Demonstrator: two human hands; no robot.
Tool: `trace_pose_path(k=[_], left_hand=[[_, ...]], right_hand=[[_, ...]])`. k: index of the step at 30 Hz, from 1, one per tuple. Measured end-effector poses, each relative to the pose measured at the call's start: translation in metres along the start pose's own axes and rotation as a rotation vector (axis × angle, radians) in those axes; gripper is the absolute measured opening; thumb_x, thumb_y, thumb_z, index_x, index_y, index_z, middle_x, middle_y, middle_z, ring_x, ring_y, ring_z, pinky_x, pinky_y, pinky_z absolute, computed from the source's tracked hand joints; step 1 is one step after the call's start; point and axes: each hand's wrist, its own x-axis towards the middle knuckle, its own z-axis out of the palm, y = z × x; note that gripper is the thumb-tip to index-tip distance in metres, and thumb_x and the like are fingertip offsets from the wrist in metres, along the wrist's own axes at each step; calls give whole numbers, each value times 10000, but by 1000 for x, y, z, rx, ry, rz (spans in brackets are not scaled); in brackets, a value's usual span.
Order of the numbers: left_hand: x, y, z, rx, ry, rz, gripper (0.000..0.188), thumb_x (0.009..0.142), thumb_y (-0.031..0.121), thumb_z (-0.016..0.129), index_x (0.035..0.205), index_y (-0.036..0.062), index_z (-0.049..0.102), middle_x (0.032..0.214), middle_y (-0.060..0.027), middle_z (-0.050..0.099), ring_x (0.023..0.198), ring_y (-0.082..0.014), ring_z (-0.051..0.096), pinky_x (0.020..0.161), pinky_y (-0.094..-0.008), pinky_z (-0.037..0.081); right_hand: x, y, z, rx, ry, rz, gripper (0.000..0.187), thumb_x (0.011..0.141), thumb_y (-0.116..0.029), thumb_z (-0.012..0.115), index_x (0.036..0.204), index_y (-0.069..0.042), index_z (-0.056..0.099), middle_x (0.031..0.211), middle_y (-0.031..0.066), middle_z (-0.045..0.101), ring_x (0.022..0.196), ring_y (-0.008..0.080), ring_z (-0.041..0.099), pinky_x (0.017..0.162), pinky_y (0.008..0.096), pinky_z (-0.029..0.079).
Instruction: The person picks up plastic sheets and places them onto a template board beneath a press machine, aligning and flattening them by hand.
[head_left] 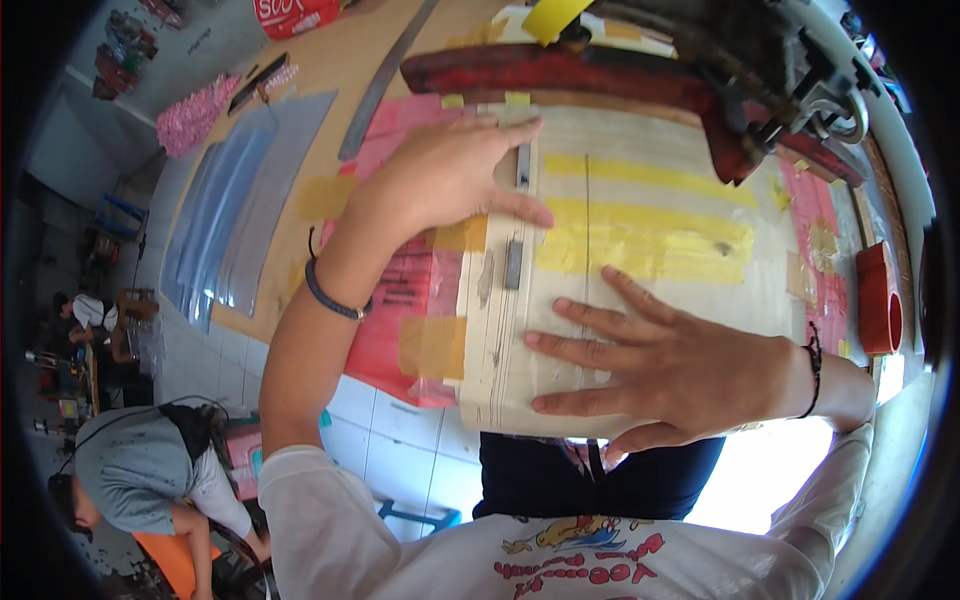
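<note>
A cream sheet [690, 125] with ruled lines covers the work board in front of me, and strips of yellow tape [650, 240] cross it. My left hand [440, 175] reaches over its left side, thumb and index finger stretched apart, the other fingers partly hidden. Beside those fingertips lies one small grey bar [523, 166]; a second grey bar [513, 265] sits nearer me along the same line. My right hand [660, 365] rests palm down on the near right part of the sheet with its fingers spread. Neither hand grips anything visible.
A red press bar [560, 80] with dark metal fittings spans the board's far side. Clear plastic sheets [235, 200] and a metal strip [385, 85] lie to the left. An orange-red holder [877, 300] stands at right. Another person [150, 465] bends over at lower left.
</note>
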Motion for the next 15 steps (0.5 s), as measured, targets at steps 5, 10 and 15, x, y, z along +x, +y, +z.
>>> trace_pose_path(k=[5, 10, 15], left_hand=[[-4, 14, -2, 62, -32, -39, 1152, 614, 747, 791, 1537, 148, 451, 1487, -241, 507, 1390, -375, 479, 1121, -448, 424], [-10, 15, 1, 63, -20, -65, 1168, 598, 753, 797, 1536, 148, 453, 1495, -240, 498, 1394, -380, 474, 1120, -454, 425], [-9, 17, -4, 68, -24, -57, 1165, 600, 751, 796, 1536, 149, 452, 1490, -238, 505, 1390, -385, 477, 1122, -453, 425]], right_hand=[[2, -3, 5, 35, -38, 47, 657, 927, -637, 560, 1519, -380, 434, 1677, 61, 240, 1557, 362, 158, 1233, 671, 96], [5, -6, 7, 56, -40, 50, 663, 923, -640, 561, 1519, -378, 437, 1679, 63, 233, 1555, 378, 152, 1229, 679, 91], [5, -7, 3, 42, -37, 51, 657, 928, -620, 575, 1522, -375, 435, 1686, 63, 213, 1555, 378, 155, 1226, 681, 96]])
